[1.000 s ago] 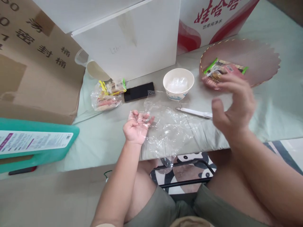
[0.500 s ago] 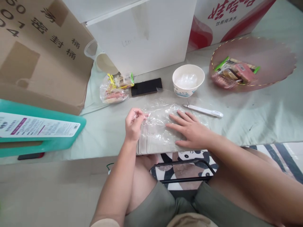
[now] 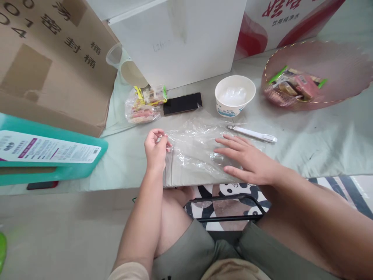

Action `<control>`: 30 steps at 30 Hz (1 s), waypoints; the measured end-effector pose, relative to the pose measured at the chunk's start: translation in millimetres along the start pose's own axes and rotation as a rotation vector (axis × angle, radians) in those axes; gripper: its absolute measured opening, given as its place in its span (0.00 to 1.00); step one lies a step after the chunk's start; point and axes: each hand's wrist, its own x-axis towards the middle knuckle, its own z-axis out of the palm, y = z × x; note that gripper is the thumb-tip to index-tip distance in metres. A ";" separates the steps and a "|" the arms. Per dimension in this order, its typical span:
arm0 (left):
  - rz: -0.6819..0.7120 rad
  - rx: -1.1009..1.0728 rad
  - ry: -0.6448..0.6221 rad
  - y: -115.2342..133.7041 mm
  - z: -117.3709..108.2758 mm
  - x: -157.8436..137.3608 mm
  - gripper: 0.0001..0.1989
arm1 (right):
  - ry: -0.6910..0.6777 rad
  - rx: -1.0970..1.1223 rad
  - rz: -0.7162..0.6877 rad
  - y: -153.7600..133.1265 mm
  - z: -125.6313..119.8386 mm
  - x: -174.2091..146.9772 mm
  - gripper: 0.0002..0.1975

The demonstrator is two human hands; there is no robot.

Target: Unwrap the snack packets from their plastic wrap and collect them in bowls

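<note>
A clear plastic bag lies spread near the table's front edge, wrinkled and shiny. My left hand pinches its left edge between thumb and fingers. Over the bag's right part rests my right hand, palm down with fingers spread; whether it presses on the film I cannot tell. Just beyond the right fingers lies a white utility knife. A white paper bowl with crumpled clear plastic inside stands behind the bag. To its left is a black phone, lying flat.
Wrapped snacks sit left of the phone, near a tipped cup. A pink gold-rimmed bowl holds more packets at right. Cardboard, white and red-white boxes line the back. A teal jug lies at left.
My left hand has moved left, drawing the bag's edge with it, and the film looks flatter. My right hand has shifted slightly right, fingers still spread.
</note>
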 end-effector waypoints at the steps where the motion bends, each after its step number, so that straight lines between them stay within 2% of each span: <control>1: -0.001 -0.018 -0.014 0.6 0.3 -0.7 0.13 | 0.049 0.002 0.031 2.0 -0.3 0.8 0.24; 7: 0.032 -0.092 -0.126 1.2 -2.1 -5.0 0.15 | 0.377 0.013 0.356 20.3 -1.6 6.7 0.21; 9: 0.048 -0.104 -0.158 0.2 -3.3 -6.0 0.15 | 0.471 -0.012 0.389 19.9 -5.3 7.0 0.19; 11: 0.058 -0.114 -0.177 -1.1 -4.0 -6.7 0.15 | 0.519 -0.028 0.341 13.4 -10.5 5.8 0.16; 12: 0.060 -0.119 -0.183 -1.6 -4.2 -6.9 0.14 | 0.502 -0.021 0.295 8.3 -12.8 4.7 0.15; 14: 0.062 -0.132 -0.193 -2.2 -4.1 -7.3 0.15 | 0.375 0.007 0.179 -4.3 -15.1 1.7 0.16; 17: 0.057 -0.144 -0.189 -1.2 -3.2 -8.6 0.15 | 0.116 -0.004 0.034 -24.5 -9.2 -5.2 0.28; 19: 0.042 -0.149 -0.170 0.7 -2.5 -10.0 0.16 | 0.020 -0.065 0.007 -35.9 -0.2 -11.5 0.35; 20: 0.032 -0.151 -0.160 1.6 -2.3 -11.0 0.16 | -0.003 -0.099 0.018 -40.6 4.7 -15.4 0.33; 22: 0.008 -0.150 -0.148 3.1 -2.9 -13.0 0.17 | 0.005 -0.153 0.066 -47.3 13.6 -25.2 0.20; 24: -0.018 -0.136 -0.147 3.2 -4.8 -15.3 0.18 | 0.079 -0.162 0.113 -51.2 20.5 -37.3 0.13; 26: -0.037 -0.114 -0.150 2.3 -7.4 -17.5 0.18 | 0.153 -0.125 0.110 -52.9 26.8 -49.8 0.17; 28: -0.044 -0.095 -0.141 1.1 -9.9 -19.8 0.18 | 0.192 -0.106 0.085 -53.0 34.7 -59.5 0.28; 29: -0.045 -0.091 -0.135 0.7 -10.8 -20.9 0.18 | 0.209 -0.110 0.080 -52.4 39.4 -62.5 0.29; 30: -0.045 -0.093 -0.130 0.5 -11.4 -22.1 0.18 | 0.237 -0.122 0.084 -51.5 44.4 -64.2 0.25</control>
